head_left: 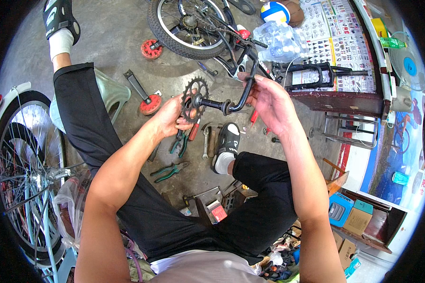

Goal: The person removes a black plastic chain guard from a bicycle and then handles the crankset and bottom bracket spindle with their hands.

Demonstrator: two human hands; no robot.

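Observation:
My left hand [167,117] grips a bicycle crank [213,104] by its toothed black chainring [202,87]. The thumb and fingers lie around the ring's edge. My right hand [275,104] holds the far end of the crank's bent arm [247,92] between thumb and fingers. Held up over the floor, the crank has its axle lying roughly level between my hands. Beneath it on the concrete are green-handled pliers [171,171], an open-ended wrench [206,142] and a red-handled tool [194,130].
A small bicycle with a black tyre [158,29] lies ahead. Red training wheels [150,104] rest on the floor beside a pale stool [115,92]. A fork [311,75] lies on the papered bench [359,45] at right. Another bicycle wheel [4,141] stands at left.

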